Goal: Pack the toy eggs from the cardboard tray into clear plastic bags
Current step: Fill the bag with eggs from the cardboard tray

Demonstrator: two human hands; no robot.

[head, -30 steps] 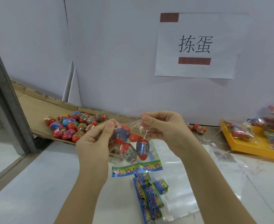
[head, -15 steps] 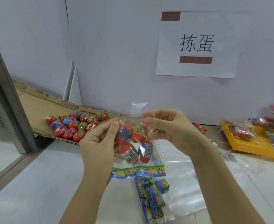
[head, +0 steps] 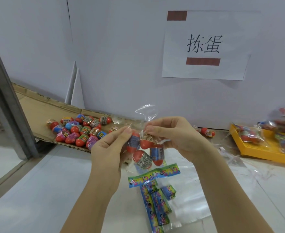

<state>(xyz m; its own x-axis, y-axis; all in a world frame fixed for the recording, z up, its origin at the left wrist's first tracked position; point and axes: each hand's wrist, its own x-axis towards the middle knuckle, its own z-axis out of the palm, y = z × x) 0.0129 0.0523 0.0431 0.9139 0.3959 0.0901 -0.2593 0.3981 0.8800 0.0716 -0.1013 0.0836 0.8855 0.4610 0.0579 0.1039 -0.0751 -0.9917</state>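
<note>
Centrally, left hand (head: 107, 152) and right hand (head: 175, 137) pinch the filled bag (head: 142, 159), partly screening cardboard tray (head: 37, 111); yellow tray (head: 256, 153) rightward

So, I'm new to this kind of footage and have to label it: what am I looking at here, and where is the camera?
There is no machine here. These are a person's two bare hands, filmed by one wide-angle camera worn on the head, looking forward and down. The left hand and right hand both pinch the neck of a clear plastic bag with several toy eggs inside. Behind the left hand, loose eggs lie on a cardboard tray. Colourful printed strips lie on the white table, and filled bags sit on a yellow tray at the right.
</note>
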